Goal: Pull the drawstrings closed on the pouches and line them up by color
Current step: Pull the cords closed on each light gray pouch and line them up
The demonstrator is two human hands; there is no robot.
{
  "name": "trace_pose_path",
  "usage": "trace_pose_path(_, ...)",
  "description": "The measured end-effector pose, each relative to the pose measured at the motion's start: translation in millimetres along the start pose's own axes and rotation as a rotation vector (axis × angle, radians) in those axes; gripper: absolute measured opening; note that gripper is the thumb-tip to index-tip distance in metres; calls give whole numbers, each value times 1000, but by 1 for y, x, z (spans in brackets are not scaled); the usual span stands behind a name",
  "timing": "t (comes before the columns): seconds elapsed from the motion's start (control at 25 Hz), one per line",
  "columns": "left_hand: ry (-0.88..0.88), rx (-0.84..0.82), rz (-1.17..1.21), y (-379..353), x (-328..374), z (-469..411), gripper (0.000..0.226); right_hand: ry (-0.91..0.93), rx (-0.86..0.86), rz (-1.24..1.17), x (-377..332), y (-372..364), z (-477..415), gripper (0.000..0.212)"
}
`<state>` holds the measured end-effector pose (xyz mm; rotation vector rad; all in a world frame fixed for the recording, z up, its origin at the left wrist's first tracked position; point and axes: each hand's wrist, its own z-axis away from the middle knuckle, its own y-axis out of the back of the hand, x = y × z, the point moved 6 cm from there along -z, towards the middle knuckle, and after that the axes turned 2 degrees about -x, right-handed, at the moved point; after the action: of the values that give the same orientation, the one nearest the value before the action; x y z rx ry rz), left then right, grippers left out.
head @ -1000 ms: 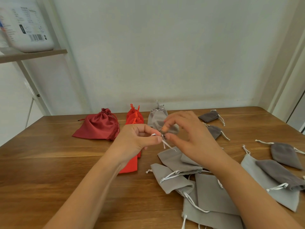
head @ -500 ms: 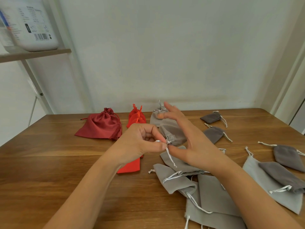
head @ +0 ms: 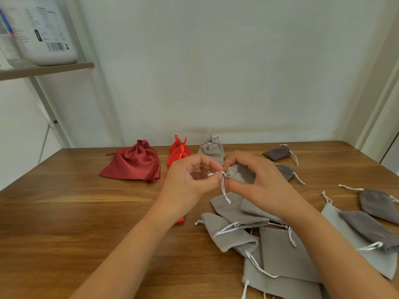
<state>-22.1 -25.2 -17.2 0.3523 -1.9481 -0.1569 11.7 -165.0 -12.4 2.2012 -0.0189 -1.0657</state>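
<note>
Above the table's middle I hold a small light grey pouch (head: 243, 174) with its mouth gathered. My right hand (head: 257, 184) grips the pouch at its neck. My left hand (head: 187, 180) pinches its white drawstring (head: 223, 186), whose loose end hangs down. At the back stand a dark red satin pouch (head: 131, 164), bright red pouches (head: 178, 152) and closed light grey pouches (head: 211, 148) in a row. Several open light grey pouches (head: 280, 251) lie flat in a pile near me.
Dark grey pouches (head: 278, 152) lie scattered on the right of the wooden table (head: 64, 212), two more (head: 375, 203) near its right edge on a pale grey pouch (head: 354, 238). A shelf with a white plastic jug (head: 47, 33) stands at the left. A wall runs behind the table.
My right hand has curled from open-fingered around the grey pouch's neck. My left hand pulls the drawstring leftward, and both hands sit a little closer together.
</note>
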Motion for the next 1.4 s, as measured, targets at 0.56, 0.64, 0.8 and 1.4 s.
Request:
trace_pose_path(0.56, -66, 191, -215, 4, -3, 6, 16, -67, 32, -175, 5, -5, 0, 5)
trace_pose_path(0.64, -78, 161, -284, 3, -1, 5, 18, -62, 19, -125, 5, -7, 1, 4)
trace_pose_path(0.8, -252, 123, -491, 5, 11, 6, 17, -106, -3, -266, 11, -5, 1, 30)
trace_pose_path(1.4, -455, 137, -527, 7, 14, 6, 21, -194, 16, -571, 10, 0, -2, 43)
